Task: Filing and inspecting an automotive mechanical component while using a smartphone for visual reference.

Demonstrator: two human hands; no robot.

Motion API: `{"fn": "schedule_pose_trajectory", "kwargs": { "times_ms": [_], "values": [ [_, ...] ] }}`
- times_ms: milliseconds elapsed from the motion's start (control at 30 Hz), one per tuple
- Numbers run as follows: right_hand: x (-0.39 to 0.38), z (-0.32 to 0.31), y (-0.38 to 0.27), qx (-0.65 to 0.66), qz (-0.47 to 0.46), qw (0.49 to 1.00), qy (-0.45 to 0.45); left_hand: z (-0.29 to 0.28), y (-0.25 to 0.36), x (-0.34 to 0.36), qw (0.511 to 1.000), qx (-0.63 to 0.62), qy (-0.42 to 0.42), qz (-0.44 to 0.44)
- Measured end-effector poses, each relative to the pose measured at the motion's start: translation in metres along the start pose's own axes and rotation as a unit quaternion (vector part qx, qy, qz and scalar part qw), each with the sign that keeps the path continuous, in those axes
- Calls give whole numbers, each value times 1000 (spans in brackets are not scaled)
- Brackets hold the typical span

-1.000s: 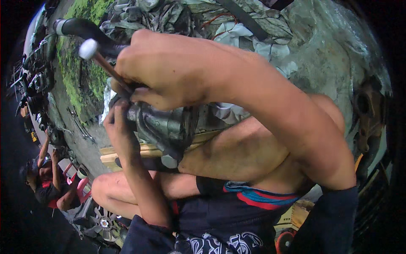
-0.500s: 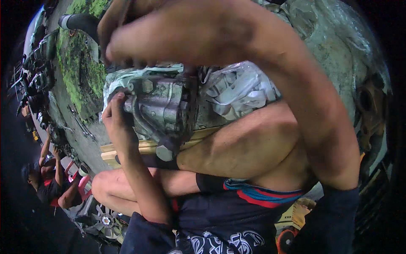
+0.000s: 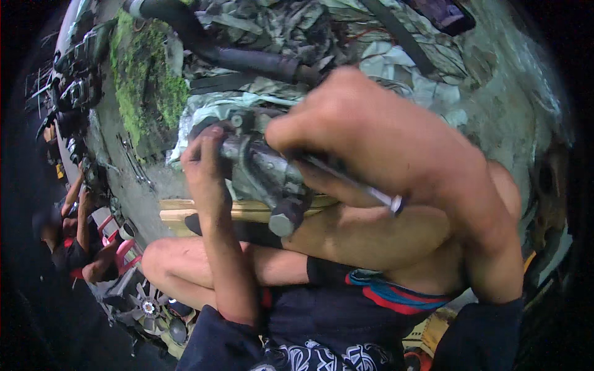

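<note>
A grey metal pump-like machine part (image 3: pixel 272 170) lies before me, with a curved pipe and a large hex fitting (image 3: pixel 285 219) at its near end. At its left end my left hand (image 3: pixel 207 154) is closed, fingers curled round the edge and thumb on top. My right hand (image 3: pixel 365 127) is closed above the part's right side, hiding much of it. From that fist a thin shiny metal rod (image 3: pixel 352 181) sticks out toward my knee, ending in a flared tip. Its kind is unclear, since the fist covers the other end.
Beyond the part lie a dark bent hose (image 3: pixel 247 62), crumpled plastic sheeting (image 3: pixel 278 28) and a phone-like dark device (image 3: pixel 442 15). Wooden strips (image 3: pixel 176 209) sit under the part. At left are green-stained ground (image 3: pixel 145 80), thin metal tools (image 3: pixel 136 164), a fan (image 3: pixel 148 307) and a seated person (image 3: pixel 80 241).
My right arm has drawn back from the far left to above the part's right side, and the metal rod now shows in that hand. My left hand stays on the part's left end.
</note>
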State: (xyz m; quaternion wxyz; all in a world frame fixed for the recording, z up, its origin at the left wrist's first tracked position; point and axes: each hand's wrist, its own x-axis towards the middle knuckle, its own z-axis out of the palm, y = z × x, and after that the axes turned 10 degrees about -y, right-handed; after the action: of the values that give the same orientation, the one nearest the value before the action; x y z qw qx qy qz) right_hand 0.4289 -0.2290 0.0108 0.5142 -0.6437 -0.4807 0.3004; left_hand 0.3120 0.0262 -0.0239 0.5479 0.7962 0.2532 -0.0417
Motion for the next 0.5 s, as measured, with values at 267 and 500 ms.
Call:
{"fn": "schedule_pose_trajectory", "kwargs": {
  "times_ms": [267, 500],
  "values": [
    [-4, 24, -15, -7, 8, 996, 87, 7, 7, -4, 999, -14, -39, 29],
    [-6, 14, -9, -56, -16, 997, 60, -1, 3, -4, 998, 19, -29, 53]
  ]
}}
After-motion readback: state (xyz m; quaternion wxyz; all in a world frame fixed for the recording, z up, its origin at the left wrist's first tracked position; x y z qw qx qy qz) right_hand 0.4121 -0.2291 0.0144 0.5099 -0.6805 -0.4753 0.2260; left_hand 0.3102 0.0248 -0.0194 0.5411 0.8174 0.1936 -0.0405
